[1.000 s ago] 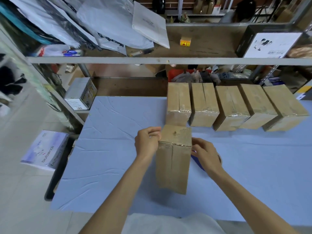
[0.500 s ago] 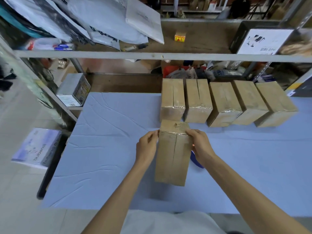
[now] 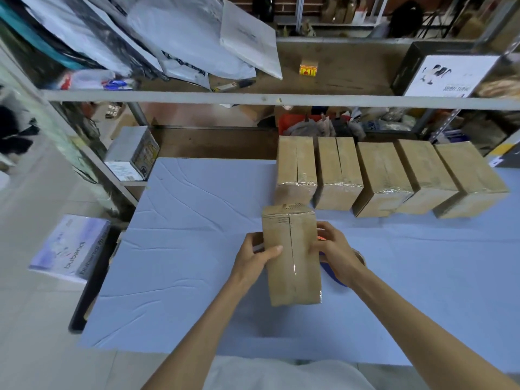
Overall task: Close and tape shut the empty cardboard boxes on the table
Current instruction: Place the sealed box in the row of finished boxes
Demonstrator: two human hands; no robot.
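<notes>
A closed cardboard box lies in the middle of the blue table, its centre seam facing up with clear tape along it. My left hand grips its left side, thumb across the top face. My right hand grips its right side, fingers curled round the edge. A blue tape dispenser shows partly behind my right hand. Several taped boxes stand in a row at the table's far edge, the nearest one just beyond the held box.
A metal shelf spans the view above the table's back, with white mailer bags and a small yellow box on it. A grey carton sits on a lower shelf at left. A white package lies on the floor.
The box has tipped from standing on end to lying with its seam up. My right hand came off the table onto the box's right side; my left hand slid down its left side.
</notes>
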